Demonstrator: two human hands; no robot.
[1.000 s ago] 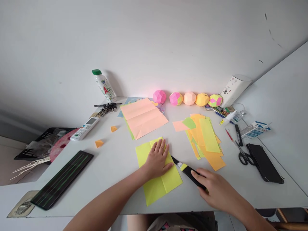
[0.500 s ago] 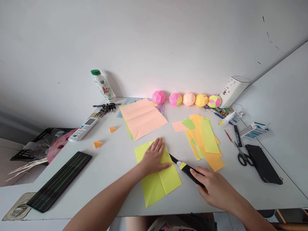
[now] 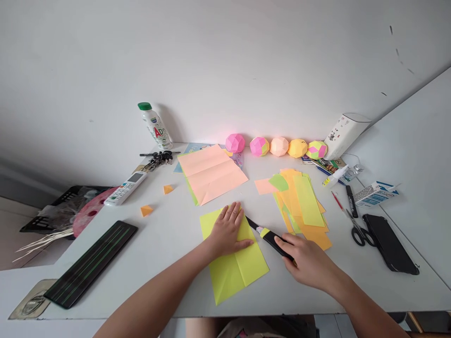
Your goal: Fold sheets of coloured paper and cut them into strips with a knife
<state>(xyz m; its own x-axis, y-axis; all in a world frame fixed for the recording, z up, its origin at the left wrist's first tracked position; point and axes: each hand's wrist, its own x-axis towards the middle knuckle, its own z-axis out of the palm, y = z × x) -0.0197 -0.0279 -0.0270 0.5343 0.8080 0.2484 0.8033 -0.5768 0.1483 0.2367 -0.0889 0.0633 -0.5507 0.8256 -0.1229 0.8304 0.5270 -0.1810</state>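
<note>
A creased yellow-green sheet of paper (image 3: 243, 267) lies on the white table in front of me. My left hand (image 3: 229, 231) rests flat on its upper part, fingers stretched out. In my right hand (image 3: 303, 258) is a black and yellow utility knife (image 3: 272, 240), gripped by its handle. The dark blade points up and left and meets the sheet's right edge close to my left fingertips. Whether the blade tip is under the paper, I cannot tell. Beyond the sheet lies a creased peach sheet (image 3: 213, 173) with a green one beneath it.
Paper strips (image 3: 306, 202) lie in a pile right of centre. Several faceted paper balls (image 3: 260, 146) line the wall. Scissors (image 3: 360, 232), a black case (image 3: 389, 244) and a marker (image 3: 351, 202) are at right; a remote (image 3: 126, 188), bottle (image 3: 155, 126) and dark panel (image 3: 91, 264) at left.
The utility knife in my right hand has shifted slightly left and up along the sheet's edge. My left hand stays pressed on the paper. The whole view has shifted a little.
</note>
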